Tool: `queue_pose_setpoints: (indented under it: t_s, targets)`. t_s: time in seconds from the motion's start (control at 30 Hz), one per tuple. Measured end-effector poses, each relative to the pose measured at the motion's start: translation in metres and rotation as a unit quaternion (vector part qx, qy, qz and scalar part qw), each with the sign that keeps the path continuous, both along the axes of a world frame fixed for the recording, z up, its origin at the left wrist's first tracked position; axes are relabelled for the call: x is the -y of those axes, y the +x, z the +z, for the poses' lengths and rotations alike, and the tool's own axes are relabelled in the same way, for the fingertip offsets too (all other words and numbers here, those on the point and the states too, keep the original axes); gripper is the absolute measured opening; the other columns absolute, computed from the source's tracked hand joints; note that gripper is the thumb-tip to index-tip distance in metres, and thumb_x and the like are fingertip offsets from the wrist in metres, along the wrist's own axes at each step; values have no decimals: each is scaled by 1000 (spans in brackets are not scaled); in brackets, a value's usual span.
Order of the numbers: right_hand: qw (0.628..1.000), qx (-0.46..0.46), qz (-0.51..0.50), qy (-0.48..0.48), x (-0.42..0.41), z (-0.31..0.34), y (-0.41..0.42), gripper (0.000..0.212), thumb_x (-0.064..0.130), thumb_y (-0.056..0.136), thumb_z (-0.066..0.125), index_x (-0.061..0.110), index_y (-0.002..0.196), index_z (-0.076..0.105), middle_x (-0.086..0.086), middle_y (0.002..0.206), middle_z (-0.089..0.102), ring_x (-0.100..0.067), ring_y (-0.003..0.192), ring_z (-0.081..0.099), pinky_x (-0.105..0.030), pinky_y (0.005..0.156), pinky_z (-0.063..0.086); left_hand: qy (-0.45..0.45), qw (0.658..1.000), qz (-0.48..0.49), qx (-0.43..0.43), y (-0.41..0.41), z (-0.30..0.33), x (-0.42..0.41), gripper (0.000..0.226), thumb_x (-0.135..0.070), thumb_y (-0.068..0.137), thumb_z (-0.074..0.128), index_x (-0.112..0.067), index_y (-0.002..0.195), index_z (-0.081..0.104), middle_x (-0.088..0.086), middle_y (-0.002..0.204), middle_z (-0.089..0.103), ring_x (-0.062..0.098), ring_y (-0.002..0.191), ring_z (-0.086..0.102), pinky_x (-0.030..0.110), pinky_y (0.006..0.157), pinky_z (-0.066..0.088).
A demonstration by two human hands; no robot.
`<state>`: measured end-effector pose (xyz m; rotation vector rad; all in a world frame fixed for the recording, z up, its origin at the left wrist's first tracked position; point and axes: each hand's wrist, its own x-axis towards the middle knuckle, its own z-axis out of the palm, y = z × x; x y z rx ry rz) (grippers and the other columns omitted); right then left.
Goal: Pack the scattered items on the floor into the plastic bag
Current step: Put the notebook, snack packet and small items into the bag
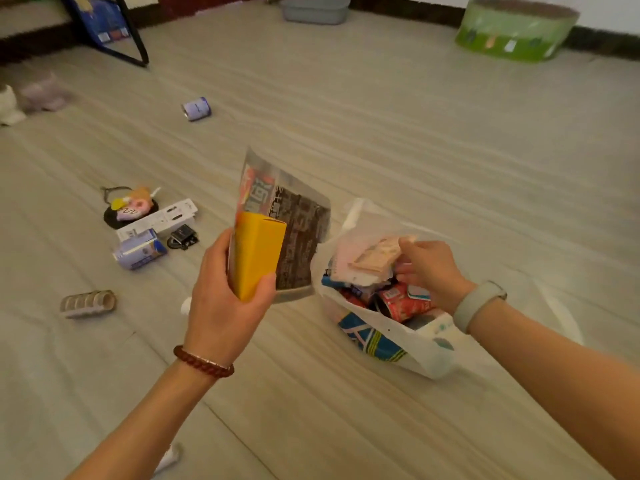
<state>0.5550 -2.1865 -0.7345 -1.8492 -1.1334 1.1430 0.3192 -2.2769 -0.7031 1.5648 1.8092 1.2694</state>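
My left hand [225, 299] grips a yellow box [258, 252] together with a flat silver snack pouch [294, 223] behind it, held upright above the floor. To the right, the white plastic bag [408, 344] lies open on the floor, holding several packets and a red cup. My right hand [429, 271] reaches into the bag's mouth and pinches a tan packet [375, 256] at the top of the pile. On the floor to the left lie a purple-white carton [140, 251], a long white box [157, 220], a small black clip [183, 236], a plush toy on a black disc [130, 207], a tape-roll pack [88, 303] and a small purple can [196, 108].
A green round tub [516, 29] stands at the far right wall, a grey basin [315, 8] at the back. A black metal frame [135, 39] leans at the back left. Pale soft toys [31, 98] lie at the left edge. A white object [169, 457] sits near my left forearm.
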Motion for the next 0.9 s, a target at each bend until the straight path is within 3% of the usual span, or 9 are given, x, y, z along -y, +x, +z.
queue_pose_setpoints:
  t_s: [0.07,0.13,0.23,0.37,0.5,0.57,0.67,0.8,0.9]
  targets:
    - [990,126,21,62,1,12,-7,41,30,91,51,-2,117,54,-16,112,58,-34,108,56,-36,89,47,1,999,-36,33,-4,4,6,76,-41,64,60,-20,133,36,-8,114,48,7,95,51,1,65,43]
    - [978,131,63,146,16,30,-19,39,30,90,52,9,123,49,-8,122,53,-22,108,54,-27,85,43,1,993,-82,84,-7,11,10,70,-49,58,59,-28,123,44,-16,108,58,-2,94,57,-1,67,44]
    - [970,6,198,141,42,47,-45,42,34,88,54,20,127,45,2,119,53,-11,102,53,-12,75,46,-16,976,-139,168,-11,20,13,58,-56,48,69,-39,101,51,-32,87,67,-12,82,62,4,64,48]
    - [945,-243,212,-58,54,50,-61,82,49,78,57,24,145,18,-1,146,35,-22,127,42,-42,98,46,-83,927,-197,307,-18,22,12,83,-65,30,80,-31,103,58,-16,93,72,7,85,69,19,60,55]
    - [917,-345,174,-98,42,51,-60,100,53,65,68,22,145,15,-10,146,38,-32,120,50,-48,91,51,-102,937,-271,194,-13,28,16,84,-72,33,73,-39,106,47,-35,94,65,-8,87,63,8,63,50]
    - [916,-350,162,-109,41,51,-59,94,48,71,68,22,145,15,-12,144,38,-34,116,53,-44,83,55,-108,939,-289,150,-12,28,20,84,-68,37,74,-41,109,41,-42,96,60,-14,90,60,4,66,47]
    - [909,-348,192,-127,48,48,-59,89,46,69,69,23,142,24,-11,140,44,-32,107,60,-40,77,58,-109,942,-294,123,-18,25,23,75,-42,48,70,-46,114,36,-46,101,54,-15,94,56,5,68,47]
    - [913,-351,193,-76,62,47,-76,40,24,83,64,11,116,45,-7,101,66,-19,76,67,-29,58,58,-114,932,-334,84,-17,17,29,68,-34,56,64,-46,117,36,-41,107,53,-11,99,55,5,72,46]
    - [932,-344,105,-32,67,39,-89,23,12,84,64,16,97,46,-12,100,64,-23,78,66,-28,53,58,-84,949,-300,50,-19,8,33,70,-34,57,62,-48,119,32,-39,113,46,-12,104,50,5,73,45]
